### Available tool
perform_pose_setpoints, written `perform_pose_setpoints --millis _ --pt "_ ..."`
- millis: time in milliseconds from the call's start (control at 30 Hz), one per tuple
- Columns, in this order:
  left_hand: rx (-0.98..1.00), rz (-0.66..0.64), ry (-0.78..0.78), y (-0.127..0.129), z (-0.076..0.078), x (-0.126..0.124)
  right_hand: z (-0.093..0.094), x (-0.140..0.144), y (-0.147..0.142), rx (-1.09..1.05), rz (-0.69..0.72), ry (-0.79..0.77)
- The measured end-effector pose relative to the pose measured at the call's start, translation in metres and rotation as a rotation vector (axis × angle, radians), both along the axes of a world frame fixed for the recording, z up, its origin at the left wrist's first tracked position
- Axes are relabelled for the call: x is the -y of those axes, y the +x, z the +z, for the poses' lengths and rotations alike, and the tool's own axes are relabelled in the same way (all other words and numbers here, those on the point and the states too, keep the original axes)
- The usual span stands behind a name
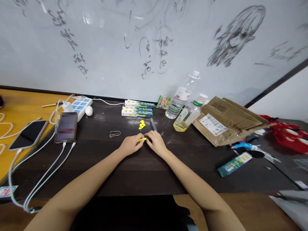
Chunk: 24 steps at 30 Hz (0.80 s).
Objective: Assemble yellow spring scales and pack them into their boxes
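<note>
My left hand (131, 145) is closed, pinching a thin yellow stick-like piece (141, 139) just above the dark table. My right hand (157, 143) is beside it with fingers curled in, its fingertips by the piece's right end. Whatever those fingers grip is too small or hidden to tell. Beyond the hands lies a small yellow plastic part (142, 124) of irregular shape. A clear narrow tube or strip (152, 124) rests behind my right hand. To the left is a bent wire like a large paper clip (115, 133).
Several slim printed boxes (137, 112) lie at the back, near a snack packet (163, 102). Two bottles (179, 102) and a brown parcel (216, 125) stand right. Scissors (255, 148) and a green box (234, 164) lie further right. A power strip (81, 107), cables and phones (29, 134) occupy the left.
</note>
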State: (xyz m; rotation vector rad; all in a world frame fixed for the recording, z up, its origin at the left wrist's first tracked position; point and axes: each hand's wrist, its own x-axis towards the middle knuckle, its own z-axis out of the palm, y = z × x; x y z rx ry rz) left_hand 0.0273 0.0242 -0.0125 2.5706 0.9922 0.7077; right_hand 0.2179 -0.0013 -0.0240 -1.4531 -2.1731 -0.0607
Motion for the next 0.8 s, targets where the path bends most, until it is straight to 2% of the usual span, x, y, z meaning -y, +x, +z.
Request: perform_pose_setpoints --millis 167,267,333,533,667,800 --pt "-0.072 -0.119 0.059 0.000 -0.005 -0.003 0.010 -0.029 0.003 0.165 -0.014 0.009" --pt "-0.081 -0.153 0.072 0.000 -0.008 -0.005 0.021 -0.053 0.000 0.289 -0.053 0.017" --pt "-0.067 -0.166 0.073 0.000 -0.008 -0.006 0.027 -0.066 -0.004 0.344 -0.025 0.013" --pt "-0.055 -0.204 0.056 0.000 -0.007 -0.004 0.033 -0.081 -0.017 0.306 0.047 -0.009" --pt "-0.064 -0.256 0.033 0.001 -0.008 -0.004 0.043 -0.077 -0.045 0.177 0.223 -0.096" --pt "-0.037 -0.315 0.053 0.002 -0.010 -0.005 0.057 -0.075 -0.095 0.269 0.429 -0.230"
